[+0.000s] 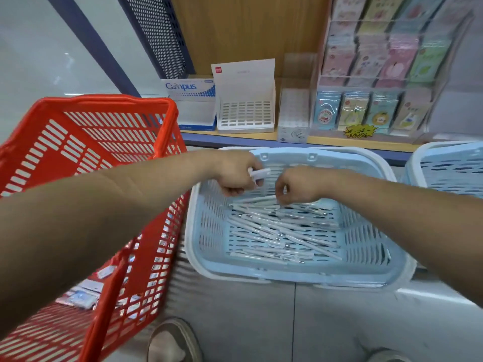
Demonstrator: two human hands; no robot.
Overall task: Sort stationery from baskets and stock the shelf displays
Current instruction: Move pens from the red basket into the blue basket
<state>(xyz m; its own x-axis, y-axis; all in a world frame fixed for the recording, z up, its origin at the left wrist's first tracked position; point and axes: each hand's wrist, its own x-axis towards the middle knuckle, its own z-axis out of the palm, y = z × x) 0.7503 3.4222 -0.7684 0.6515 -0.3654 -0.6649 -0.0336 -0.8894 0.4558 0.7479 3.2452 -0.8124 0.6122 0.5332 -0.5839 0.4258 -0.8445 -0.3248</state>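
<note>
Our left hand (235,173) was curled round a small bunch of white pens, their ends sticking out past the thumb toward the right, held over the far side of the pale blue basket (300,279). Our right hand (298,186) hung just beside it, fingers bent down with the tips among the far end of the pens (282,231) in the basket; we could not tell whether it had pinched one. The basket was moulded plastic, rectangular with rounded corners, its walls and floor cut with rows of slots, and white handles lay folded down along its rim. The pens lay loose and criss-crossed on its floor: slim, straight, white barrels with a smooth sheen, some showing clips. To the left stood a red basket (104,126) of the same slotted plastic, larger and squarer, with flat packets (83,296) in its near end. A second blue basket (449,165) sat at the far right. On the wooden shelf beyond stood a white display box (245,116) with a gridded front and a clear rack (379,74) of pastel cards.
</note>
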